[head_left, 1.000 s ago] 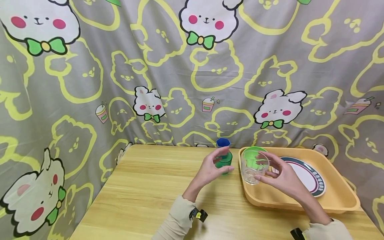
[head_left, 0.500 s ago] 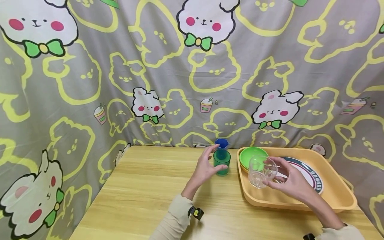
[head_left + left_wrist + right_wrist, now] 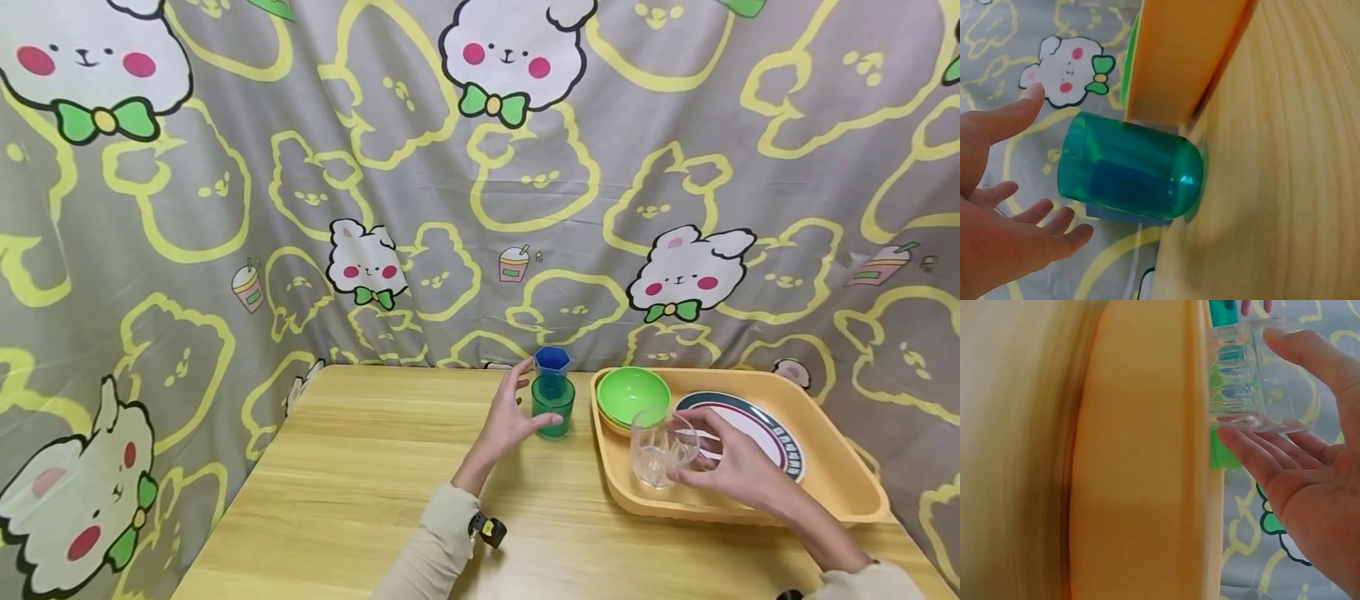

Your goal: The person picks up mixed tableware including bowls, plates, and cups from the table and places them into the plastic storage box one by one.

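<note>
My right hand (image 3: 738,462) holds a clear glass (image 3: 658,454) between thumb and fingers, over the near left part of the orange tray (image 3: 840,504). In the right wrist view the glass (image 3: 1241,378) shows ridged lower walls. My left hand (image 3: 508,421) is beside a green see-through cup (image 3: 553,408), thumb and fingers spread apart. In the left wrist view a gap shows between those fingers (image 3: 1063,247) and the upright green cup (image 3: 1129,165). Just behind it stands a blue cup with a six-sided rim (image 3: 552,360), partly hidden by the green one.
In the tray, a green bowl (image 3: 633,396) sits on a yellow one at the left, and a white plate with a dark patterned rim (image 3: 750,429) lies to the right. The wooden table (image 3: 360,475) meets a patterned curtain (image 3: 420,275) behind and at the left.
My right hand has carried the glass right and nearer to me, away from over the green bowl. My left hand has drawn slightly left, uncovering more of the green cup.
</note>
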The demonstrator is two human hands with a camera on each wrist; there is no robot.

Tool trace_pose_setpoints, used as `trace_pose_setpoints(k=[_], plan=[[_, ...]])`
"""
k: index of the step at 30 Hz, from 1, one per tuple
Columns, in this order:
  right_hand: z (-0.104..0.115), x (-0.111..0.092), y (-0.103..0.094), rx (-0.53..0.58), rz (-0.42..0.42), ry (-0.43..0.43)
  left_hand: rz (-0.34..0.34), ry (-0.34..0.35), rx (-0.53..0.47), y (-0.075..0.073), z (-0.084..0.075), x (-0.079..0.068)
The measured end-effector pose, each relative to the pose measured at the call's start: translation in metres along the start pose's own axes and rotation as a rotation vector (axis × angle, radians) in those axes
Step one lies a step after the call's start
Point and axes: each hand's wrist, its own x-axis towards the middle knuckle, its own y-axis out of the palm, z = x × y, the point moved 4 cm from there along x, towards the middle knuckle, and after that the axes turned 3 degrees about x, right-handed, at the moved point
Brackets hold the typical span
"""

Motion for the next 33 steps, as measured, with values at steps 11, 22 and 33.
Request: trace_pose_setpoints(k=[11, 22, 33], plan=[[-0.014, -0.003, 0.002, -0.129, 0.008, 0.004, 0.024, -0.084, -0.128, 0.0, 0.001, -0.002], [-0.021, -0.002, 0.013, -0.057, 0.053, 0.016, 0.028, -0.118, -0.153, 0.004, 0.02, 0.001], [-0.026, -0.002, 0.014, -0.099, 0.066, 0.043, 0.04, -0.137, -0.137, 0.01, 0.028, 0.004]])
